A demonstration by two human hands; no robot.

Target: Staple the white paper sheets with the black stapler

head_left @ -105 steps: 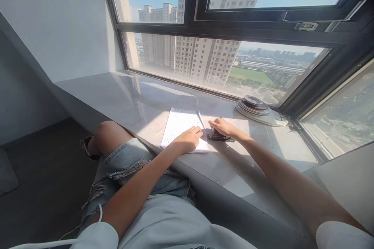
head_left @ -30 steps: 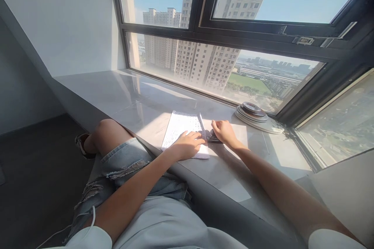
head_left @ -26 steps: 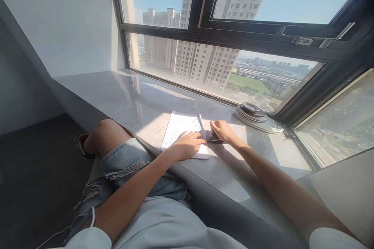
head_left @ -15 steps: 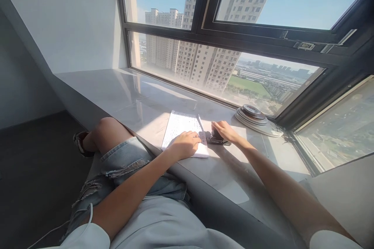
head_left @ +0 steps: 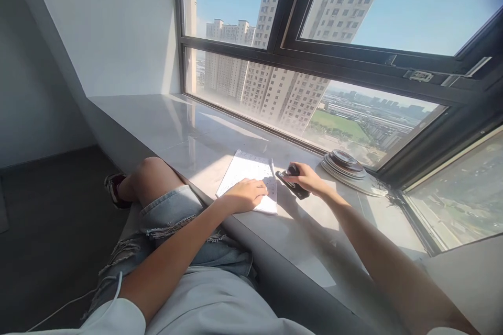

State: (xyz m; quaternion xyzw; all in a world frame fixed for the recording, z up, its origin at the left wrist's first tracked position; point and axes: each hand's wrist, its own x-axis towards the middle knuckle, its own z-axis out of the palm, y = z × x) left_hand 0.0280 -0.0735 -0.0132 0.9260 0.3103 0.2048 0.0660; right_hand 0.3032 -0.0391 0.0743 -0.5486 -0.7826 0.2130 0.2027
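Note:
Written sheets of white paper point(head_left: 247, 165) lie on the marble sill, with small lines of writing on them. My left hand point(head_left: 245, 194) rests flat over the lower part of the paper, fingers stretched toward its right edge. To the right of the sheets, my right hand point(head_left: 308, 177) is wrapped round a black stapler point(head_left: 299, 190). The stapler sits apart from the paper's right edge, turned at an angle, its front end toward the paper. Whether it touches the sill I cannot tell.
A stack of plates point(head_left: 343, 165) stands in the corner by the window point(head_left: 314, 73). Several dark strands lie beside it. The marble sill point(head_left: 157, 120) runs along the glass, its front edge close to my bent leg point(head_left: 157, 183). A white cable point(head_left: 58, 308) hangs at lower left.
My right hand has pulled the stapler away from the paper's right edge and turned it. My left hand stays on the paper. The whole view has shifted slightly.

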